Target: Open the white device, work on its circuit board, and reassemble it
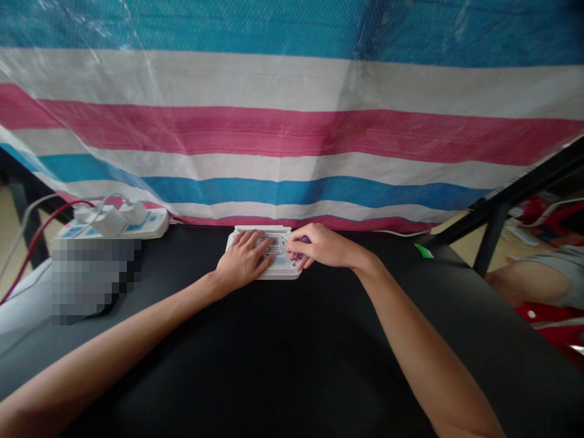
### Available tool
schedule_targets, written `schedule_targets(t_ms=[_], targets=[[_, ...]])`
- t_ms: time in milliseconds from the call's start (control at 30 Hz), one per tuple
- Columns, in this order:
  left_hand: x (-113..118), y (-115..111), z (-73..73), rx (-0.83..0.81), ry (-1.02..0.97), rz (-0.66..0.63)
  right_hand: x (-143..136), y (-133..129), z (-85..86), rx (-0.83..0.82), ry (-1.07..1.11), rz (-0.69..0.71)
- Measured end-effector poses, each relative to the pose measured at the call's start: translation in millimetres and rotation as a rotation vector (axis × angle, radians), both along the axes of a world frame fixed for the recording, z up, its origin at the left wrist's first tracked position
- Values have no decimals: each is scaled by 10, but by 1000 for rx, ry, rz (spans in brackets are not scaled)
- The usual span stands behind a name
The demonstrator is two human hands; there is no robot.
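Observation:
A white, flat device with rounded corners [280,273] lies on the black tabletop, near its far edge. Rows of small holes and grey markings show on its upper face, though much of it is covered by my hands. My left hand [244,258] rests on its left part, palm down with the fingers spread. At the right side of the device, my right hand [323,244] is closed around a small dark purple object [305,241], perhaps a handle. Its lower end is hidden by my fingers, so I cannot tell whether it touches the device.
A white power strip [152,224] with plugged-in white adapters [109,220] and cables sits at the far left. A blurred-out patch [93,277] lies below it. Behind hangs a striped plastic sheet [274,131]. A green packet [423,250] is on the right; a person's leg [536,280] shows beyond.

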State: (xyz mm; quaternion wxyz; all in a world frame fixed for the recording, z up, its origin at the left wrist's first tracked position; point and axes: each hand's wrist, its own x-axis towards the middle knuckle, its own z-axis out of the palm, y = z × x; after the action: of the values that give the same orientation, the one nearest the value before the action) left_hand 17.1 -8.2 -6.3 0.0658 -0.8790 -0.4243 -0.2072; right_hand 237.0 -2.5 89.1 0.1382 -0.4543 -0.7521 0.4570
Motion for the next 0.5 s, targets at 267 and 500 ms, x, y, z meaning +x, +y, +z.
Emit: schedule_targets(t_ms=[267, 500], targets=[[2, 2, -10, -6, -4, 7, 5, 38, -25, -58, 75, -52], [-9, 14, -11, -17, -25, 1, 73, 9, 88, -53, 137, -99]])
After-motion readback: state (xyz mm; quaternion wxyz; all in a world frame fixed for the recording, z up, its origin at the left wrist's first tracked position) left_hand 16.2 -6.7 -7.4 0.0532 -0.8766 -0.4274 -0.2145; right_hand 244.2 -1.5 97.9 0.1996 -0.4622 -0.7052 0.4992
